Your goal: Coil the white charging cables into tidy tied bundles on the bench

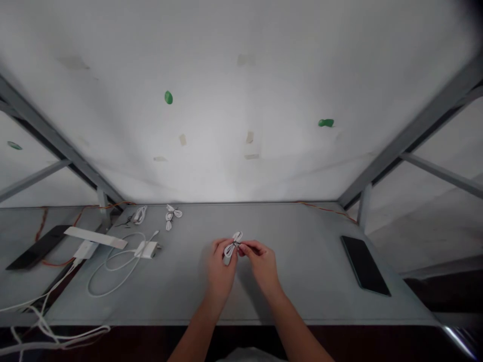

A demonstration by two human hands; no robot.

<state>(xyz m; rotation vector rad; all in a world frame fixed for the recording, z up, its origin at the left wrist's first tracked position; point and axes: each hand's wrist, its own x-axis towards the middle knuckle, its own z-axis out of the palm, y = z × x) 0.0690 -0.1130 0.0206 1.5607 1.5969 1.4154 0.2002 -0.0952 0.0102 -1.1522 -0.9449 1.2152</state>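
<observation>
A small coiled white cable (pixel 229 250) with a dark twist tie (pixel 236 244) round its middle is held up over the grey shelf, near its centre. My left hand (pixel 222 264) is closed on the coil from the left. From the right, my right hand (pixel 261 259) pinches at the twist tie with thumb and forefinger; its exact grip on the tie's ends is too small to make out. Two more bundled white cables, one a folded bundle (pixel 140 215) and one tied bundle (pixel 172 216), lie at the back left.
A white charger (pixel 148 249) with a loose looped cable (pixel 109 293) lies on the left. Beside it are a white power strip (pixel 96 237) and a dark phone (pixel 39 247). Another phone (pixel 365 265) lies at the right. Grey metal frame bars (pixel 411 123) flank the shelf.
</observation>
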